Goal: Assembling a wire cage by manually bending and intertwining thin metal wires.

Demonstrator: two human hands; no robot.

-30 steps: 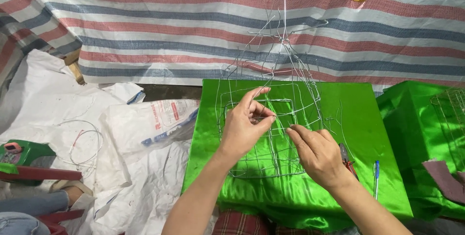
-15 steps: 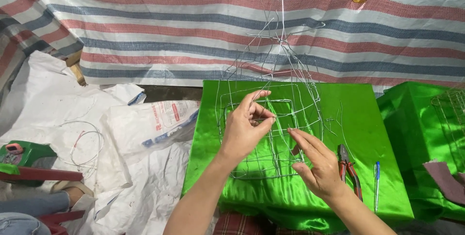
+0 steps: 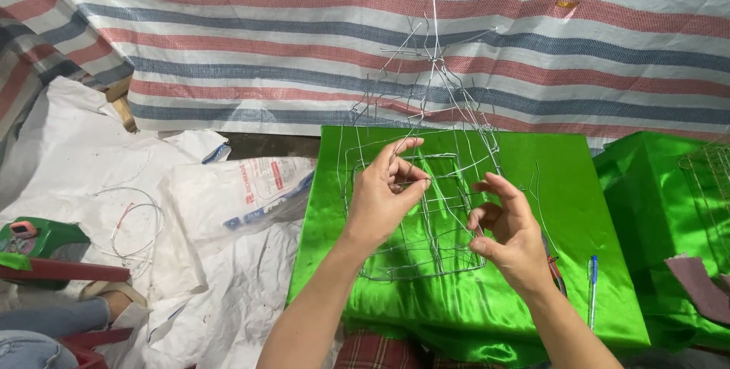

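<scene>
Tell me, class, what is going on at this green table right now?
A person works with both bare hands on a thin wire frame that stands on a board covered in shiny green cloth. The left hand pinches a wire near the frame's top edge. The right hand is curled beside the frame, fingers at its wires. Pliers and a blue pen lie on the cloth to the right. A loose wire coil lies on the white sacks at left.

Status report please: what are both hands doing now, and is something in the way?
Left hand pinching thin silver wire frame. Right hand open beside it, touching wires. Frame upright on shiny green cloth. Nothing blocking.
</scene>
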